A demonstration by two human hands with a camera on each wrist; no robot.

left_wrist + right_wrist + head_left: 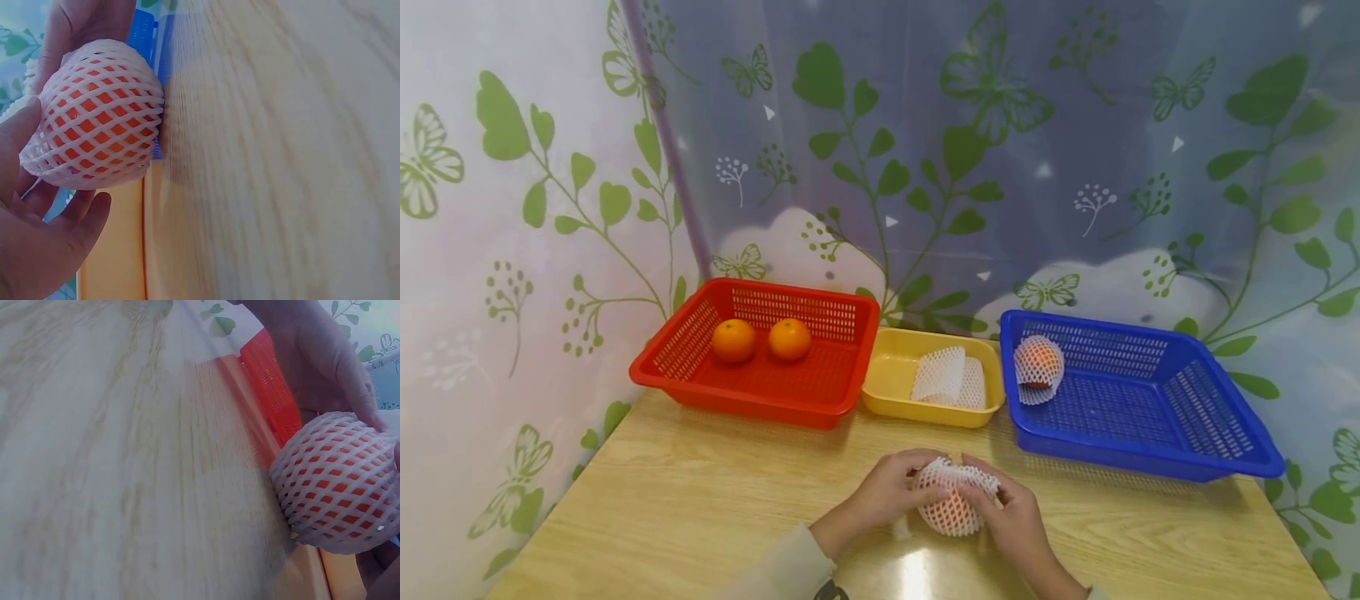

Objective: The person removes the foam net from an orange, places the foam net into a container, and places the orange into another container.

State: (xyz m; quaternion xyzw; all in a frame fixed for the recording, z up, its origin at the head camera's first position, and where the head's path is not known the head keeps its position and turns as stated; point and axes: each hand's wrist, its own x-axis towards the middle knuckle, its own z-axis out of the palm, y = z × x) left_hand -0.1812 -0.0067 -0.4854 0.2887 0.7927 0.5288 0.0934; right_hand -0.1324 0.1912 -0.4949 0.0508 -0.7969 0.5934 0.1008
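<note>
Near the front of the table, an orange (952, 510) sits inside a white foam net sleeve (103, 119), its skin showing through the mesh. My left hand (891, 485) holds it from the left, thumb on the near side of the net. From the right, my right hand (1013, 510) grips the net's upper edge, thumb in front and fingers behind. The sleeve's edge bunches loosely at the top between both hands. In the right wrist view the covered lower side of the orange (337, 487) faces the camera. Some fingertips are hidden behind the net.
Behind the hands stands a yellow tray (883, 406) with flat white foam nets (942, 377). On its left, a red basket (760, 406) holds two oranges (734, 341). To its right, a blue basket (1120, 417) contains a net-covered fruit (1040, 360). A patterned curtain (925, 167) hangs behind.
</note>
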